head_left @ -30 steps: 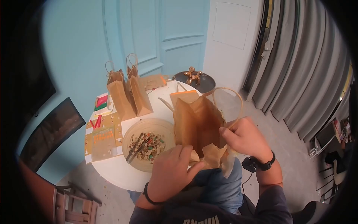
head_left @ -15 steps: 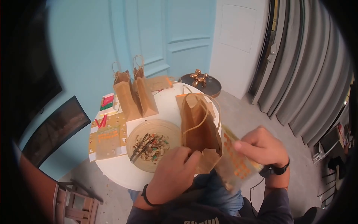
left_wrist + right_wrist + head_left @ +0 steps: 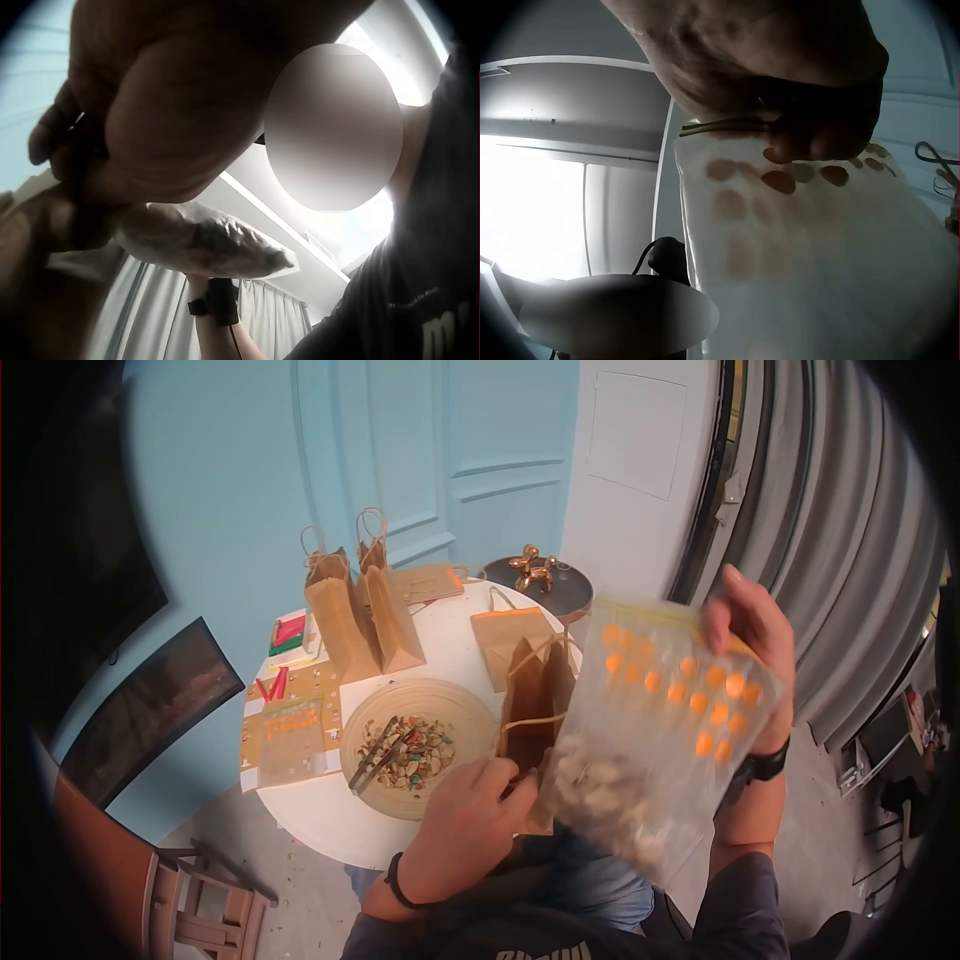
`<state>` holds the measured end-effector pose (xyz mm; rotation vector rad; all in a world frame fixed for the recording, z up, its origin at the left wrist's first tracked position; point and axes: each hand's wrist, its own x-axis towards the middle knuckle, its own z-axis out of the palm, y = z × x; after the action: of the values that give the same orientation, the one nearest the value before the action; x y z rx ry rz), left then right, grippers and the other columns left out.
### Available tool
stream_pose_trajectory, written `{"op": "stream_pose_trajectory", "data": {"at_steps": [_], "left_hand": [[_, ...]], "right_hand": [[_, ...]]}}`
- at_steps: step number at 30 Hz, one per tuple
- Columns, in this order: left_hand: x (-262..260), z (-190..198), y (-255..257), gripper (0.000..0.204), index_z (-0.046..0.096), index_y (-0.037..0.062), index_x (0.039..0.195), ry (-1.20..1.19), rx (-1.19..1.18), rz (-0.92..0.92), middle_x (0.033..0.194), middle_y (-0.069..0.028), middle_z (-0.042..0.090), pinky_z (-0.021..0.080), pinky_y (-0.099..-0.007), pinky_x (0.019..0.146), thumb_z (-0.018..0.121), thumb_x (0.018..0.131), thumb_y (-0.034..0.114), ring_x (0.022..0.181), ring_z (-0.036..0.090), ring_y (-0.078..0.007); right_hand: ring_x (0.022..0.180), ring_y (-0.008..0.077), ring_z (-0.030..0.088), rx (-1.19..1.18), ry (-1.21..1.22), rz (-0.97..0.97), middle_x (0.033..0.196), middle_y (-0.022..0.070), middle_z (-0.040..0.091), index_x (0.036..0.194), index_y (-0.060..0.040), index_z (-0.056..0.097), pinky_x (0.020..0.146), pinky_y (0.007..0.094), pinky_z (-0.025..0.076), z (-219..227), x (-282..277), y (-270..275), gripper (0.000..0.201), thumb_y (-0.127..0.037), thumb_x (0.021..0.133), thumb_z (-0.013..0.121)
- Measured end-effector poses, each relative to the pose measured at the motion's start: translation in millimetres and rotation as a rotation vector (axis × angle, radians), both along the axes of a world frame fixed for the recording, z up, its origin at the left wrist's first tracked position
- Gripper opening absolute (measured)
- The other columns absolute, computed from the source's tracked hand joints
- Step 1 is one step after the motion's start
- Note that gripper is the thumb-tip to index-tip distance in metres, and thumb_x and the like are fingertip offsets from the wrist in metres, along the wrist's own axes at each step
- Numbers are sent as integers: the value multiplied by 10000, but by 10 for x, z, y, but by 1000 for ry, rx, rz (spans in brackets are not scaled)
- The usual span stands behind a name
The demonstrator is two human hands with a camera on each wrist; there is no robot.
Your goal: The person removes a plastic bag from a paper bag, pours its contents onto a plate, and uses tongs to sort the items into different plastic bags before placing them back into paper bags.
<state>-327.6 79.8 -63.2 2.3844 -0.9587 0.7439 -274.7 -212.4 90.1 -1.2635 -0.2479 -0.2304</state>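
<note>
High on the right, my right hand (image 3: 765, 650) pinches the top edge of a clear zip bag (image 3: 665, 695) printed with orange dots. Pale lumpy pieces fill the bag's lower corner. It hangs tilted, partly in front of an upright brown paper bag (image 3: 527, 710) with twisted handles. My left hand (image 3: 465, 825) grips the near rim of that paper bag, whose mouth gapes upward. In the right wrist view, fingers curl over the top of the zip bag (image 3: 780, 247). The filled part of the zip bag (image 3: 210, 244) shows below my left hand in the left wrist view.
A round plate (image 3: 475, 715) holds mixed small pieces and dark tongs (image 3: 383, 760). Behind stand two brown paper bags (image 3: 340, 620); a flat paper bag (image 3: 510, 635) lies at the table's far right. Another dotted zip bag (image 3: 290, 740) lies at left, near red strips (image 3: 278, 683).
My right hand has drawn the zip bag out of the paper bag and raised it up to the right. The paper bag has narrowed; my left hand stays at its rim.
</note>
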Motion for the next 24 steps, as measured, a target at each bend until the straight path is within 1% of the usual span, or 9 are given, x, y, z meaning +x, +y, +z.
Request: {"op": "stream_pose_trajectory", "data": {"at_steps": [3,5,8,11,14,18,20,23,24], "left_hand": [[-2,-23,27,317,798,68,1158,20,-11,-12,1204,-116,676,582,-441,890,704,863,3,1049,698,-334],[-8,-25,26,315,806,80,1168,10,-22,-18,1285,-123,691,590,-435,900,711,877,7,1074,708,-333],[-23,-79,48,313,811,95,1181,82,-24,-11,1383,-128,691,599,-429,924,720,892,16,1098,718,-326],[-25,-171,96,316,811,97,1181,125,-32,-40,1397,-115,693,601,-435,957,719,889,22,1112,715,-330],[9,-129,138,312,811,96,1178,59,47,-30,1356,-88,708,598,-440,983,716,891,18,1154,702,-325],[135,-109,135,312,815,110,1187,-17,42,-170,1271,-58,725,592,-438,978,738,890,54,1174,678,-304],[145,-136,102,315,818,118,1190,-30,6,-231,1229,-51,727,591,-435,968,751,886,77,1175,669,-295],[118,-123,106,319,826,130,1194,-49,6,-252,1194,-35,723,595,-414,948,772,880,109,1166,668,-278],[106,-115,116,317,828,130,1194,-40,13,-236,1177,-33,720,600,-402,916,774,882,105,1131,682,-269]], "right_hand": [[539,114,552,86,-13,49,662,10,628,705,-78,636,569,276,470,-26,214,-18,558,-392,1167,618],[563,117,576,63,-19,49,682,9,634,723,-76,650,587,272,488,-44,351,-105,536,-375,1167,620],[593,120,609,60,-32,70,714,9,649,740,-71,668,611,272,511,-77,434,-84,513,-358,1163,622],[631,124,644,42,-35,54,731,17,665,763,-58,693,627,276,524,-131,488,-8,489,-340,1157,624],[657,132,658,-9,-38,70,748,33,684,792,-41,716,642,284,530,-170,485,81,465,-322,1151,626],[689,143,661,9,-20,148,792,60,718,825,-22,736,668,293,533,-220,482,227,447,-306,1151,622],[702,147,661,54,-36,110,812,66,726,828,-22,736,680,297,531,-253,563,311,444,-301,1152,620],[720,149,664,63,-51,95,836,69,736,830,-24,736,691,301,528,-323,746,304,443,-298,1156,614],[727,150,666,56,-55,98,844,70,738,831,-25,736,693,303,527,-335,776,292,443,-297,1157,611]]}}
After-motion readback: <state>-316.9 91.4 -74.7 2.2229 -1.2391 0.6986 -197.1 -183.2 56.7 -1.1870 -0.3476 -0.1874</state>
